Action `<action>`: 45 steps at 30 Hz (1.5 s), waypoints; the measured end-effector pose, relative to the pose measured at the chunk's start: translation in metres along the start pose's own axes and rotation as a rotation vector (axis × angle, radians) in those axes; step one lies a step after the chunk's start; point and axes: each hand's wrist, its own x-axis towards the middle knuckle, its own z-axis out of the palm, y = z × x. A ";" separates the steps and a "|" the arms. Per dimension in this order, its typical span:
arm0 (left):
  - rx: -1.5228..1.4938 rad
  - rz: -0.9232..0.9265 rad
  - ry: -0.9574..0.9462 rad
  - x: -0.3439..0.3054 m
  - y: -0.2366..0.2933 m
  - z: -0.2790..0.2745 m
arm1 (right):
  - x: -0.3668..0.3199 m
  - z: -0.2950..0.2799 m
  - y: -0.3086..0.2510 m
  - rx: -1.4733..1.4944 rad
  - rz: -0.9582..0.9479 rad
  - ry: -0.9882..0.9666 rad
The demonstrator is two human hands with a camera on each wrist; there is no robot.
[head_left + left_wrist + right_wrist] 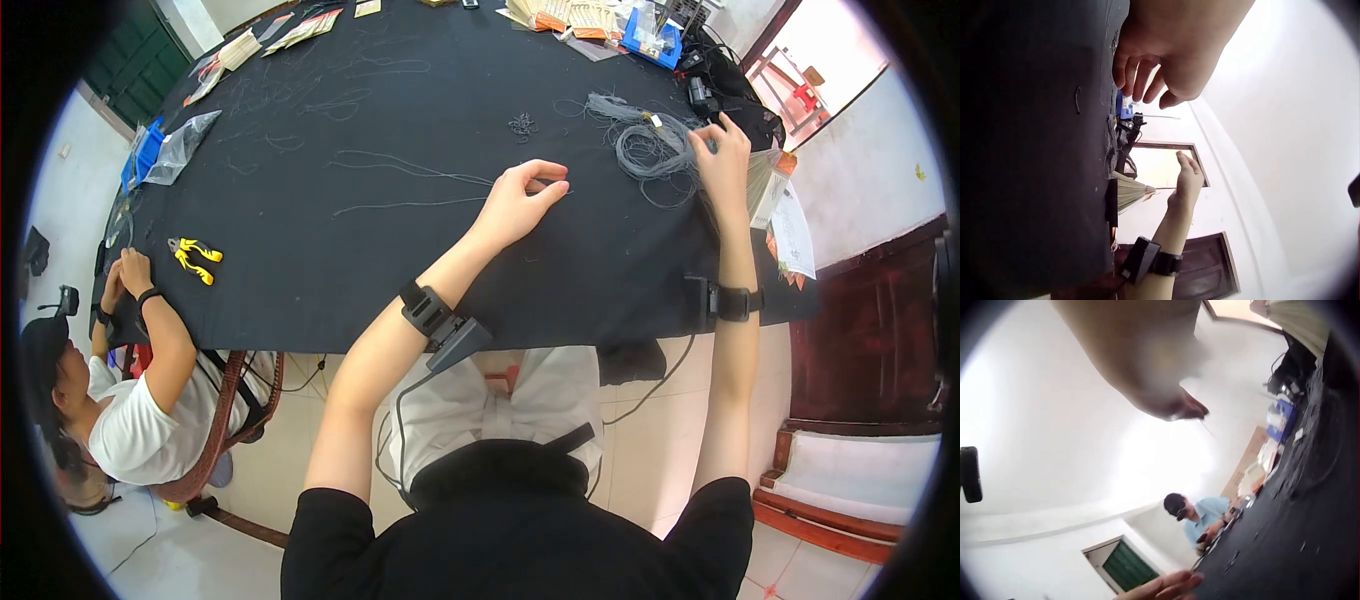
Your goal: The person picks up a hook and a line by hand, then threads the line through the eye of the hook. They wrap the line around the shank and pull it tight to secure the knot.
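Observation:
My left hand hovers low over the middle of the black table, its fingers loosely bent and nothing visible between them in the left wrist view. Long thin grey cords run along the cloth from the left up to this hand. On the right, my right hand is raised at the edge of a coiled bundle of grey cord. Its thumb and fingertips pinch a thin strand, a short piece of which shows below them in the right wrist view. The palm hides the rest.
A little heap of dark bits lies beyond my left hand. Yellow-handled pliers lie at left, near a seated person. A blue box and paper packets stand at the far right. Another person works across the table.

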 end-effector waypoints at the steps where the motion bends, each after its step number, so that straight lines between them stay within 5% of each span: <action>1: 0.004 -0.022 -0.048 0.000 0.005 -0.001 | 0.003 -0.012 -0.013 -0.029 -0.046 0.109; 3: -0.018 -0.018 -0.105 -0.001 0.010 -0.001 | 0.004 -0.041 -0.062 -0.086 -0.129 0.330; 6: -0.145 0.060 -0.100 -0.003 0.016 0.000 | -0.004 -0.055 -0.099 0.530 0.106 0.093; 16: -0.441 0.151 0.075 -0.002 0.016 -0.004 | -0.042 -0.015 -0.143 0.834 -0.090 -0.444; 24: -0.637 0.158 0.220 0.001 0.016 -0.013 | -0.043 0.020 -0.071 0.573 0.044 -0.665; 30: -0.678 0.303 0.253 -0.002 0.040 -0.034 | -0.035 0.049 -0.007 0.292 0.178 -0.520; 34: -0.619 0.253 0.186 -0.014 0.065 -0.045 | -0.029 0.015 -0.033 -0.028 -0.009 -0.512; 36: -0.601 0.230 0.135 -0.022 0.074 -0.050 | -0.025 0.001 -0.063 0.412 -0.159 -0.381; 40: -0.580 0.239 0.105 -0.035 0.088 -0.057 | -0.026 -0.044 -0.167 1.170 -0.266 -0.684; 42: -0.571 0.244 0.156 -0.042 0.091 -0.064 | -0.026 -0.041 -0.183 1.381 -0.166 -1.059; 45: -0.566 0.291 0.343 -0.055 0.088 -0.094 | -0.019 -0.033 -0.184 1.464 -0.146 -1.115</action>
